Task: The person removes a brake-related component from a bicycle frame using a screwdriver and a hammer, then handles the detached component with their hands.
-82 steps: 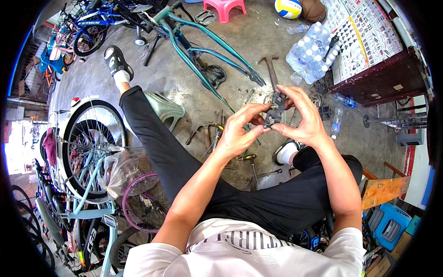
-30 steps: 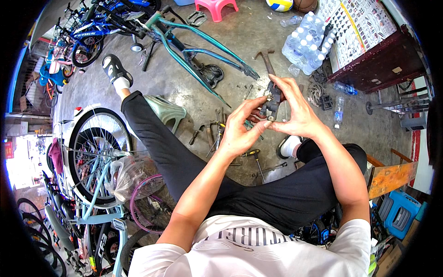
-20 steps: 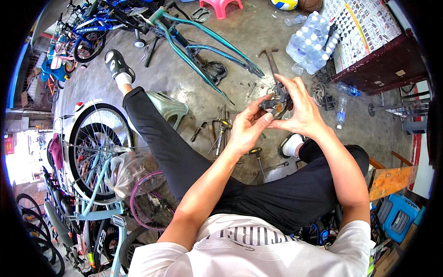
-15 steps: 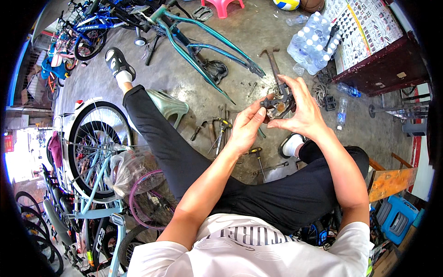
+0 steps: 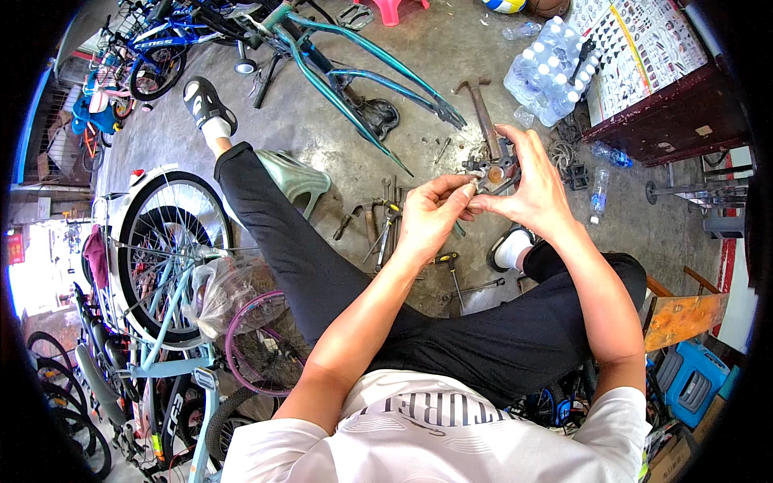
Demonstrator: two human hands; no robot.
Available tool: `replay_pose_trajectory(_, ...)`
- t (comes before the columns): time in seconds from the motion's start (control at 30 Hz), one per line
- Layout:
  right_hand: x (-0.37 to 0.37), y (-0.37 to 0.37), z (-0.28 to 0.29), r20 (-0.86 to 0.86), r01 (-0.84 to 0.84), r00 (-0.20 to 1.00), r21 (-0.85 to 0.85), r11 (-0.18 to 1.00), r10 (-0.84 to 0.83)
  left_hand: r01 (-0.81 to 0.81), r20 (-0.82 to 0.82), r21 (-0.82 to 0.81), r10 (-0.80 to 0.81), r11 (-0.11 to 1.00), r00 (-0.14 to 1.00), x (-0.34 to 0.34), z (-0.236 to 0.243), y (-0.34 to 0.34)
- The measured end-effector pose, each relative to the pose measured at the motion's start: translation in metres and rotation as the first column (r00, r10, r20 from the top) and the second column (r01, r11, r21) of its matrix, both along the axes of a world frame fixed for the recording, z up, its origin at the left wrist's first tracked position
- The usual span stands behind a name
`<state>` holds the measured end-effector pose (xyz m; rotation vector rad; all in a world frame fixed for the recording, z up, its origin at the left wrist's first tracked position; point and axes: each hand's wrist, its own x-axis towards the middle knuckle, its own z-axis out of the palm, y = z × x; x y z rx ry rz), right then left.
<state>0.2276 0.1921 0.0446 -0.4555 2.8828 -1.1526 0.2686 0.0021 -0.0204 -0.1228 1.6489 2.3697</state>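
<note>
The right hand (image 5: 538, 187) is wrapping its fingers (image 5: 515, 143) around a small dark metal bicycle part with a brassy centre (image 5: 493, 171), holding it up above the concrete floor (image 5: 403, 113). The left hand (image 5: 431, 213) is pinching its left edge. Beyond, a rusty hammer (image 5: 481, 113), a teal bicycle frame (image 5: 354, 72) and loose tools (image 5: 385, 225) are lying on the floor.

Two hands, the left hand (image 5: 431, 213) and the right hand (image 5: 531, 189), at 12 o'clock around one small metal part (image 5: 493, 171). One hammer (image 5: 481, 109) and one teal bicycle frame (image 5: 362, 76) at 12, one pack of water bottles (image 5: 547, 76) at 1. One loose bottle (image 5: 598, 196) at 2, one mounted wheel (image 5: 165, 253) at 9.
</note>
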Motion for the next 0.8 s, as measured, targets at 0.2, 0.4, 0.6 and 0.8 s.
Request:
replay_pose_trajectory(0.2, 0.001, -0.001, 0.001, -0.035, 0.014, 0.999, 0.067, 0.998, -0.012, -0.039, 0.095, -0.009, 0.039, 0.999, 0.995, -0.006, 0.009, 0.007)
replay_pose_trajectory(0.4, 0.005, -0.005, 0.001, -0.147, -0.004, 0.989, 0.083, 0.997, 0.016, -0.107, 0.104, 0.016, 0.105, 0.994, 0.989, -0.008, -0.001, 0.011)
replay_pose_trajectory(0.6, 0.003, -0.004, -0.001, -0.243, 0.028, 0.970, 0.105, 0.994, -0.001, -0.093, 0.068, 0.130, 0.085, 0.987, 0.994, -0.004, 0.002, 0.009)
replay_pose_trajectory(0.8, 0.003, -0.002, -0.008, -0.224, 0.015, 0.975, 0.044, 0.999, -0.005, -0.113, -0.106, -0.036, 0.108, 0.993, 0.988, 0.000, 0.007, 0.011)
